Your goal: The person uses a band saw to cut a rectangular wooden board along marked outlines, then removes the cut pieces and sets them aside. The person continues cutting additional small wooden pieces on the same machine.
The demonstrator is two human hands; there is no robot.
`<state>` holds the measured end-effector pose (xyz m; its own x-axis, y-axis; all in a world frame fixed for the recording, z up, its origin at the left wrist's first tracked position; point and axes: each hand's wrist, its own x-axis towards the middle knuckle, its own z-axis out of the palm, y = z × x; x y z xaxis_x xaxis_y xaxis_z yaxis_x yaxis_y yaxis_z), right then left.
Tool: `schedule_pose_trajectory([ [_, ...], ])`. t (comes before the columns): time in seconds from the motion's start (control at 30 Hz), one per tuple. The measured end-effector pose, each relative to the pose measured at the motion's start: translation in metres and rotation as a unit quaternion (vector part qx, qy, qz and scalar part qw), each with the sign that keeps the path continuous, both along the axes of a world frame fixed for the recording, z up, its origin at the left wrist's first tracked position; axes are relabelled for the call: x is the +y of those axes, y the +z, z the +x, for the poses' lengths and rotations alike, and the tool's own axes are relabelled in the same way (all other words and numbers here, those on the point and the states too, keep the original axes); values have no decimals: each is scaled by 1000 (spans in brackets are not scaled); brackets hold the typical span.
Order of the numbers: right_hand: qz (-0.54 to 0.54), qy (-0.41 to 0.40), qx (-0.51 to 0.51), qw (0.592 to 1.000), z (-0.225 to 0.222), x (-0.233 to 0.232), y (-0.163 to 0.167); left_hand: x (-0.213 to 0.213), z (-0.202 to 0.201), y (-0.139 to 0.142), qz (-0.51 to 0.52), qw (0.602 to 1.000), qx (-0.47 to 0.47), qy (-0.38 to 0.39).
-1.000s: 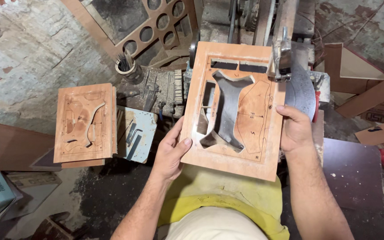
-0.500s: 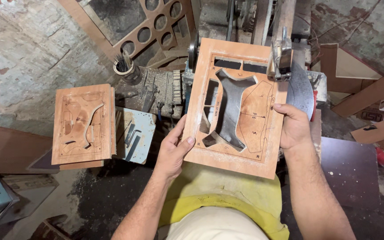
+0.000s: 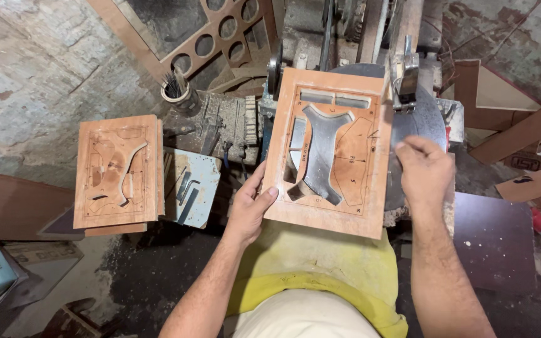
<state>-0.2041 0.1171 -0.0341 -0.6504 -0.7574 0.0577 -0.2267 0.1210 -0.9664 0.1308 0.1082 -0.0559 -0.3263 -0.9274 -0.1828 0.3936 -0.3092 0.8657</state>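
Plywood, reddish-brown and dusty, makes up the board (image 3: 336,156) that the left hand (image 3: 250,209) holds by its lower left edge: the thumb lies on the top face near the corner and the fingers curl beneath, so this grip is closed firmly on the panel. A large curved, roughly Y-shaped piece has been cut out of the board's middle, with smaller slots above and beside it, and pencil outlines run across the remaining surface. Through the opening the grey metal desk (image 3: 421,119) of a saw machine shows.

On the far side of the board from that grip, the right hand (image 3: 426,172) is just off the panel's right edge, fingers loosely bent and slightly blurred; its grip is partly open and holds nothing, and whether the fingertips touch the edge cannot be told. Just beyond the right hand, a metal blade guide (image 3: 406,74) stands over the machine.

Well away from the left grip, further to the left, a stack of similar cut boards (image 3: 118,172) lies flat, its top one carrying its own curved cutout. Between that stack and the held board sits a pale blue metal plate (image 3: 192,188) with a few small tools, and beyond it a round tin (image 3: 176,94) full of thin rods.
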Motion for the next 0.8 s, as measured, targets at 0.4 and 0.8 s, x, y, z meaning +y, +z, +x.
schedule_pose_trajectory([
  [0.4,-139,131,112,975,1,-67,132,-39,-87,56,-359,863,-354,31],
  [0.8,-234,150,502,819,23,30,94,-90,-183,26,-361,867,-342,11],
])
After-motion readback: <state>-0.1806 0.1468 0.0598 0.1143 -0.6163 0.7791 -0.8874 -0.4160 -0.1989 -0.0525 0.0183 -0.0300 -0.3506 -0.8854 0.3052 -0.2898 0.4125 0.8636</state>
